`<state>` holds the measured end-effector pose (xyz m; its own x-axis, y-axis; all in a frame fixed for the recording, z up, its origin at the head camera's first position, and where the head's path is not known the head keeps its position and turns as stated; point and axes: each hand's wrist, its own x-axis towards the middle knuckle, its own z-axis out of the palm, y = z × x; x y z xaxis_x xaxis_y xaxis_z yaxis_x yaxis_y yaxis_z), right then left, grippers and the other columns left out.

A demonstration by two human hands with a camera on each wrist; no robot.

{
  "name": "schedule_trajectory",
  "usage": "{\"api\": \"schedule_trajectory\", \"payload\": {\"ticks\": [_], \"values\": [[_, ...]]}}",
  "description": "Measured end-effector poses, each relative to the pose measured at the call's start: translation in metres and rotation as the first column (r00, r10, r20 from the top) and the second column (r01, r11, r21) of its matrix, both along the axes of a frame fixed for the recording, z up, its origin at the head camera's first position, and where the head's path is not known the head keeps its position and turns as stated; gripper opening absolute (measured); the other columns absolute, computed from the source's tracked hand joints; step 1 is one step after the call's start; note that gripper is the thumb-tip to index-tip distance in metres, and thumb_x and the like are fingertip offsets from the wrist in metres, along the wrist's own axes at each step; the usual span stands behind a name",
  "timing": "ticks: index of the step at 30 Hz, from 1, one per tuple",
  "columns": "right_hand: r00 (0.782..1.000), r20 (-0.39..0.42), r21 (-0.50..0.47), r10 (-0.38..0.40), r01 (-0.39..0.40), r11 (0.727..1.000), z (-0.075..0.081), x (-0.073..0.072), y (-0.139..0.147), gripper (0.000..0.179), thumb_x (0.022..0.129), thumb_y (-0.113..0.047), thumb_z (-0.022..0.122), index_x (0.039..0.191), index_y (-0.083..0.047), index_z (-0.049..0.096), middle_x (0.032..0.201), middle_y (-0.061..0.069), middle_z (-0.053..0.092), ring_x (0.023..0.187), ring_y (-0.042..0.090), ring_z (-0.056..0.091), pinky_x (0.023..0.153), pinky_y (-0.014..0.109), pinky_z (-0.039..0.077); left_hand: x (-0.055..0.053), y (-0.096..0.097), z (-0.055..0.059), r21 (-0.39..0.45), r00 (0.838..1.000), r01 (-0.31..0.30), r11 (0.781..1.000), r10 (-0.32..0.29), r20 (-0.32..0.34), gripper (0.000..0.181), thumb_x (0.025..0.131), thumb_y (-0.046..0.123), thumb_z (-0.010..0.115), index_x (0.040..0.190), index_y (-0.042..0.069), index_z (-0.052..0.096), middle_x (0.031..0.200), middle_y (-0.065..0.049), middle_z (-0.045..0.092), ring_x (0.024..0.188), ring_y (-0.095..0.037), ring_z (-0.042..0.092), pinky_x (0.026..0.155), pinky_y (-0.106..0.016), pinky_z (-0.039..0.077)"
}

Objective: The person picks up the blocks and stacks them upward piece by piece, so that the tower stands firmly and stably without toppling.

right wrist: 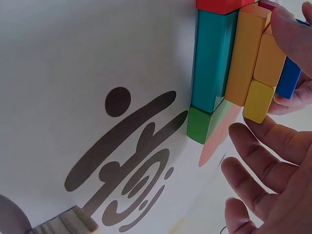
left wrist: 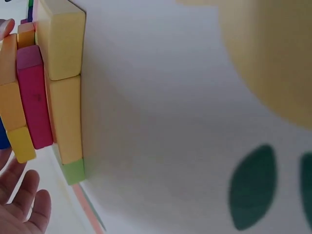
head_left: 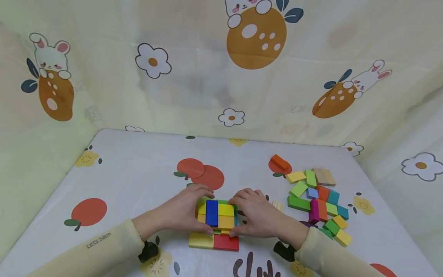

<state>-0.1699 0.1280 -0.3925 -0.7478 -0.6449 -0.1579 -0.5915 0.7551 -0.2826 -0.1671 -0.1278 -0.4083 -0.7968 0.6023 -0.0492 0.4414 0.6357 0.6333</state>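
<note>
A layered stack of coloured wooden blocks stands between my two hands. On top lies a blue block (head_left: 212, 213), across yellow blocks (head_left: 226, 210) and orange blocks (head_left: 226, 222). My left hand (head_left: 185, 211) grips this upper layer from the left, thumb at the near side and fingers at the far side. From the right, my right hand (head_left: 257, 213) pinches it likewise, its index finger against a yellow block (right wrist: 258, 101). Below are a magenta block (left wrist: 35, 97), an orange block (right wrist: 247, 48) and a teal block (right wrist: 212, 58). A pale yellow block (head_left: 201, 240) and a red block (head_left: 226, 242) form the front base.
Loose blocks are scattered to the right, among them a green block (head_left: 298, 204), a magenta block (head_left: 313, 211) and an orange block (head_left: 280, 162). Small ribbed wooden pieces (head_left: 278, 206) lie beside my right hand. A patterned curtain (head_left: 194, 92) rises behind the table.
</note>
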Motion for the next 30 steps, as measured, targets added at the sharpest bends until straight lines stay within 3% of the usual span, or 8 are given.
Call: {"api": "schedule_trajectory", "payload": {"ticks": [7,30], "values": [[1.000,-0.005,-0.004,0.004,-0.004,1.000,-0.0007,-0.0012,0.0005,0.071,0.078,-0.054,0.084,0.129,-0.009,0.066,0.127,0.008,0.065,0.126,0.030,0.052,0.099,0.053,0.043,0.0004,0.0060,0.0046,-0.025,1.000,0.013,1.000,-0.013,-0.016,0.065,0.074,0.041,0.088,0.127,0.010,0.065,0.145,-0.007,0.054,0.136,-0.026,0.046,0.106,-0.048,0.053],[1.000,-0.009,-0.007,0.013,-0.013,1.000,-0.0005,-0.0002,0.0003,0.071,0.078,-0.054,0.084,0.129,-0.009,0.066,0.127,0.008,0.065,0.126,0.030,0.052,0.099,0.054,0.043,0.0015,0.0032,-0.0031,-0.037,1.000,0.000,0.999,0.001,0.009,0.069,0.073,0.035,0.089,0.130,0.008,0.063,0.146,-0.008,0.054,0.139,-0.028,0.044,0.110,-0.051,0.050]]}}
